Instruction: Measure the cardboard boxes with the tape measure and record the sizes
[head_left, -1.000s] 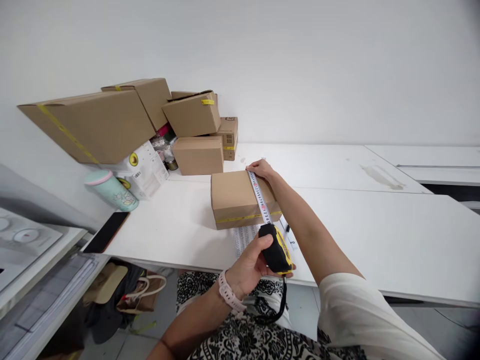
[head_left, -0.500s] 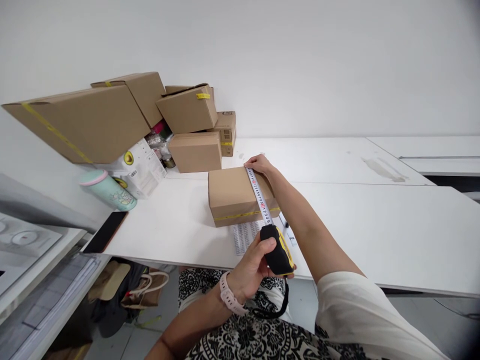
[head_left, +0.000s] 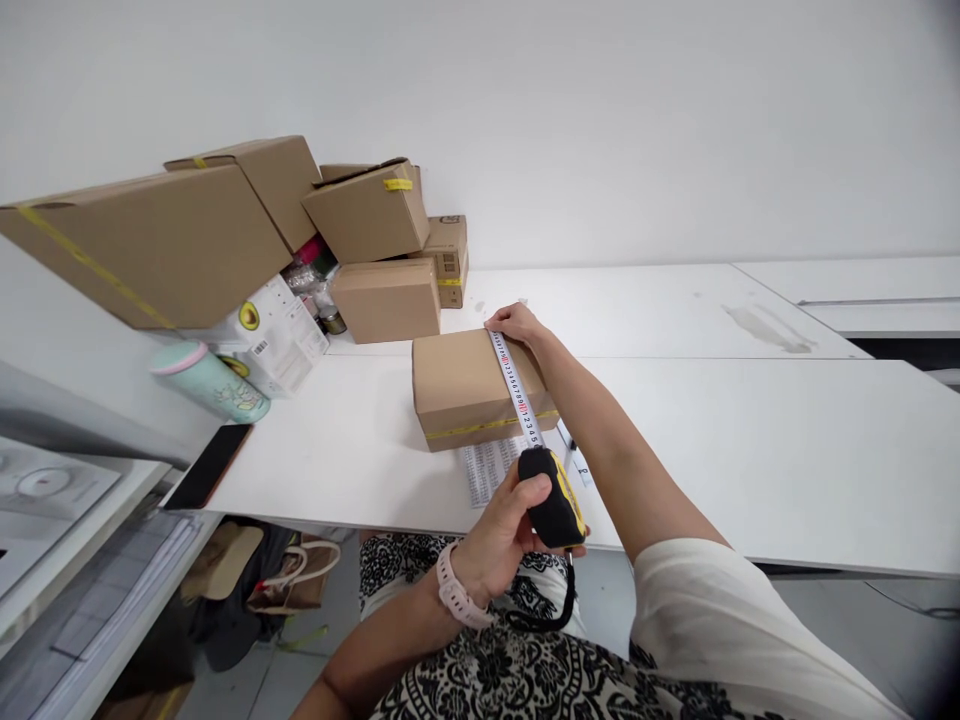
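A brown cardboard box (head_left: 457, 372) with yellow tape along its near side stands on the white table. My left hand (head_left: 501, 530) is closed around the black and yellow case of a tape measure (head_left: 551, 500), thumb on top, just in front of the box. From the case the white blade (head_left: 514, 388) runs out across the box's top to its far edge. There my right hand (head_left: 516, 322) pinches the blade's end against the box. Under the near side of the box lies a printed sheet (head_left: 484, 470), partly covered.
Several cardboard boxes (head_left: 386, 305) are stacked at the back left. Beside them are a white carton (head_left: 281, 345), a mint tumbler (head_left: 214, 382) lying tilted and a dark phone-like slab (head_left: 210, 467). A bag (head_left: 300, 575) sits below the table's front edge (head_left: 315, 525).
Both hands keep their hold on the tape measure, and the blade stays across the box. The view has shifted slightly; nothing else has visibly moved.
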